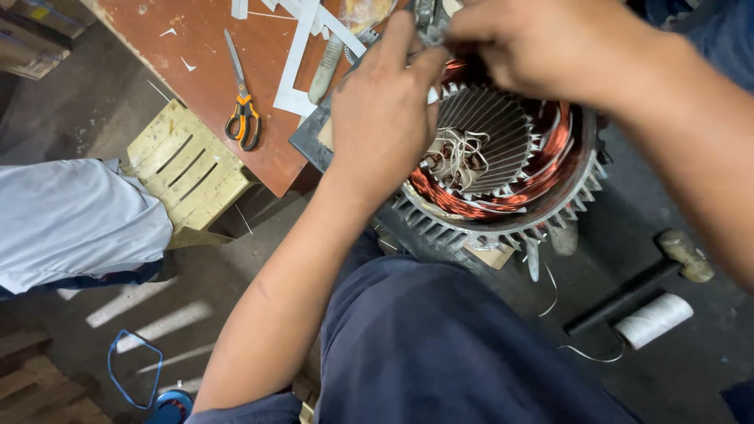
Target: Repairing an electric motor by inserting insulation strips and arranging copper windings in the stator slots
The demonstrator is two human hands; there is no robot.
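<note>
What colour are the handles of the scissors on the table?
The scissors have orange and black handles, seen best in the head view.

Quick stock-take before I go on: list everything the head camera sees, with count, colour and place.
stator: one, grey finned housing, copper windings, between the knees
scissors: one, orange and black handles, on the board
board: one, reddish brown, upper left
paper strips: several, white, on the board's right part
stool: one, pale yellow, under the board's edge
twine spool: one, white, floor at right
mallet: one, black handle, beside the spool
loop: one, blue, floor lower left
co-worker's leg: one, light grey cloth, left edge
left hand: at the stator's upper rim
right hand: at the same rim, fingers pinched
</note>
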